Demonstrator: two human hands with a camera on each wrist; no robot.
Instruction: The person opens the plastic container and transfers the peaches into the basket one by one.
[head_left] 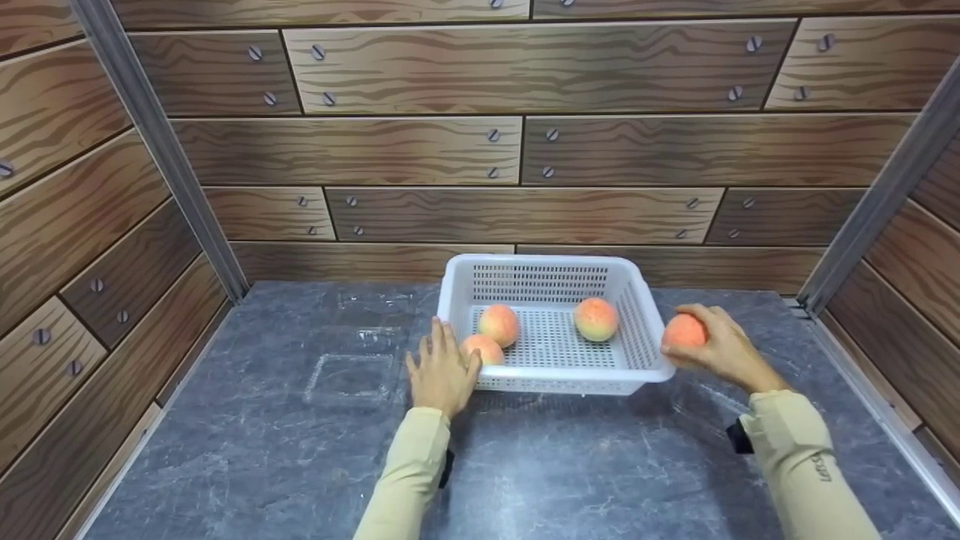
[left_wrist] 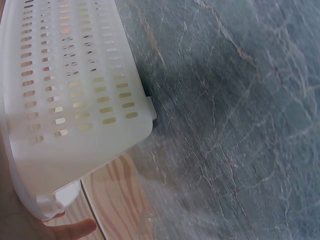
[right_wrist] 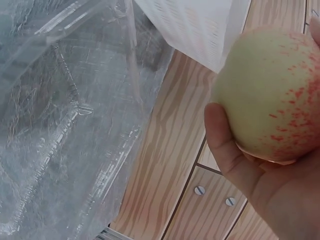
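Observation:
A white perforated plastic basket stands toward the back of the table with three peaches in it. Two of them, a rear peach and a front peach, sit at its left side, and another peach lies on the right. My left hand rests on the basket's front-left corner, fingers spread over the rim. Just outside the right rim, my right hand grips a fourth peach between thumb and fingers. Below that hand is a clear plastic container, partly hidden by it in the head view.
Another clear plastic container lies left of the basket on the grey marbled table. Wood-patterned panels close off the back and both sides, with metal posts at the corners.

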